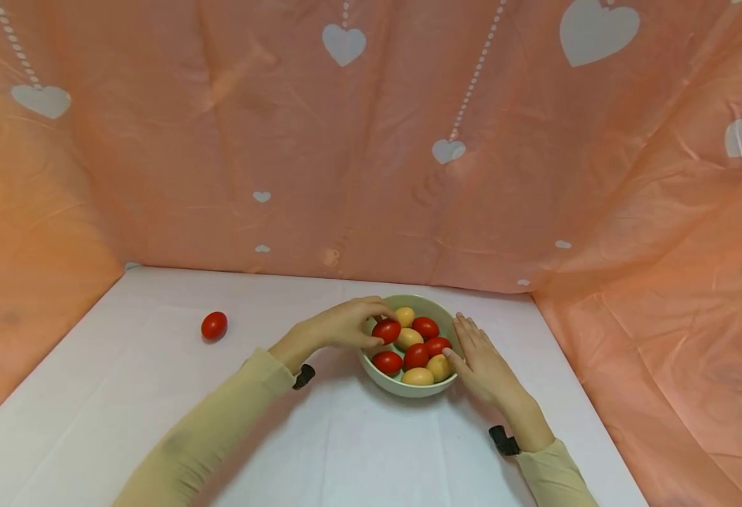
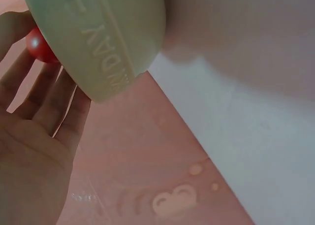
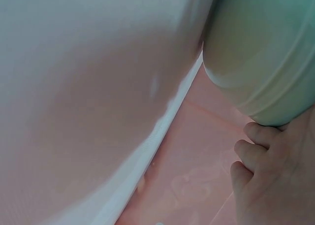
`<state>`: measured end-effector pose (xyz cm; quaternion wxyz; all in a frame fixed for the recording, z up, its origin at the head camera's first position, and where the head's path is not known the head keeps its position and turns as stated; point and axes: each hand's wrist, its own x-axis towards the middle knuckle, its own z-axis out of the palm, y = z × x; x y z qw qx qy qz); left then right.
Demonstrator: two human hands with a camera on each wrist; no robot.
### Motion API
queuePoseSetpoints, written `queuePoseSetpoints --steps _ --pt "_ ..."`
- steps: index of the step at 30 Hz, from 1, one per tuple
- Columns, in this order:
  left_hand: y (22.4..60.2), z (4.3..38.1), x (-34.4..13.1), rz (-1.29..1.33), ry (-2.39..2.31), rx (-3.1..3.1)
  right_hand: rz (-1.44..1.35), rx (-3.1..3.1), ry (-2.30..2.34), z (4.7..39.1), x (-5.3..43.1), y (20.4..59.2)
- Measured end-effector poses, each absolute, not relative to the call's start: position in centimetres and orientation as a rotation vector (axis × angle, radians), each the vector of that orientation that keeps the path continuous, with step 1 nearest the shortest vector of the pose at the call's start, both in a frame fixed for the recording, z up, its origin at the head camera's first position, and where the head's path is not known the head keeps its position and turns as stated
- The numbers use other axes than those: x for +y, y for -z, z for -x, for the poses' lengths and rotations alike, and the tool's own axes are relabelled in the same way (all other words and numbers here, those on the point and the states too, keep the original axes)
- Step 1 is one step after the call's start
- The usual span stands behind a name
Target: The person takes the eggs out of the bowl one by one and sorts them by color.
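Observation:
In the head view a pale green bowl (image 1: 409, 389) holds several red and tan eggs, such as a tan egg (image 1: 418, 377) at its front. My left hand (image 1: 348, 324) is at the bowl's left rim and pinches a red egg (image 1: 386, 331) between thumb and fingers. The left wrist view shows that red egg (image 2: 40, 45) partly behind the bowl's wall (image 2: 103, 43), which has raised lettering. Flat against the right side of the bowl, with fingers straight, rests my right hand (image 1: 488, 370); its thumb reaches over the rim. In the right wrist view its fingers (image 3: 253, 153) touch the bowl's outside (image 3: 266, 57).
Another red egg (image 1: 214, 326) lies alone on the white tabletop (image 1: 155, 394), well to the left of the bowl. Pink-orange cloth (image 1: 346, 176) with white hearts hangs behind the table and along both sides. A black strap (image 1: 504, 441) sits at the right wrist.

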<state>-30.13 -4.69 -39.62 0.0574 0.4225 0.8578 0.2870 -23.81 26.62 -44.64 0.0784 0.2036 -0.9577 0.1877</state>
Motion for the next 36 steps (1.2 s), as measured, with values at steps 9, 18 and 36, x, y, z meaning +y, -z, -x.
queuePoseSetpoints --steps 9,18,36 --pt "40.8 29.3 -5.6 -1.257 -1.172 2.612 -0.611 -2.863 -0.577 23.5 26.5 44.6" --pt "41.4 28.6 -6.8 -1.295 -1.387 2.689 -0.619 -2.851 -0.580 23.7 26.7 44.6" --pt "41.5 28.0 -11.5 -1.103 -1.379 2.868 -0.617 -2.862 -0.573 23.8 26.6 44.6"
